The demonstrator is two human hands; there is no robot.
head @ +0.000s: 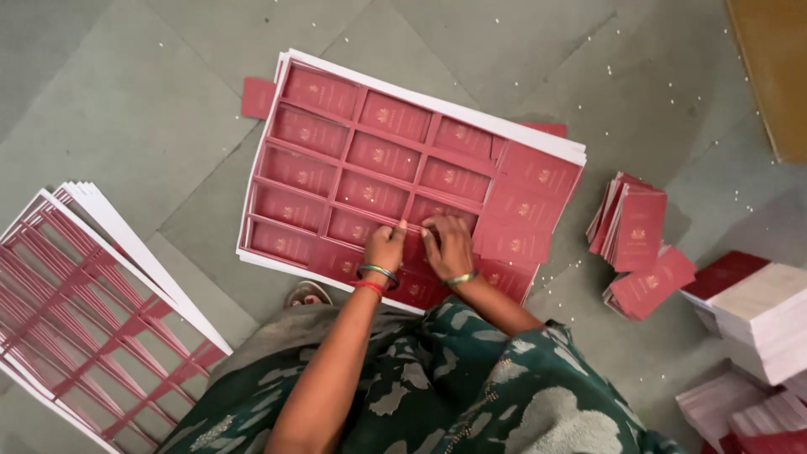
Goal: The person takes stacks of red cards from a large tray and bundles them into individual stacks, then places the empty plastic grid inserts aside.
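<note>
A stack of large white sheets printed with rows of maroon rectangular cards point(370, 168) lies on the grey floor in front of me. My left hand point(385, 247) and my right hand point(447, 244) press side by side on a maroon card point(420, 212) in the sheet's near row, fingertips at its edges. Several loose maroon cards point(525, 206) lie overlapped on the sheet's right part. Both wrists wear bangles. Whether the card is gripped or only pushed is unclear.
A fanned pile of punched-out sheet frames point(92, 311) lies at the left. Two heaps of loose maroon cards point(635, 244) sit at the right, with stacked white-edged bundles point(756, 315) beyond them. A sandal point(307, 292) shows by my green patterned garment.
</note>
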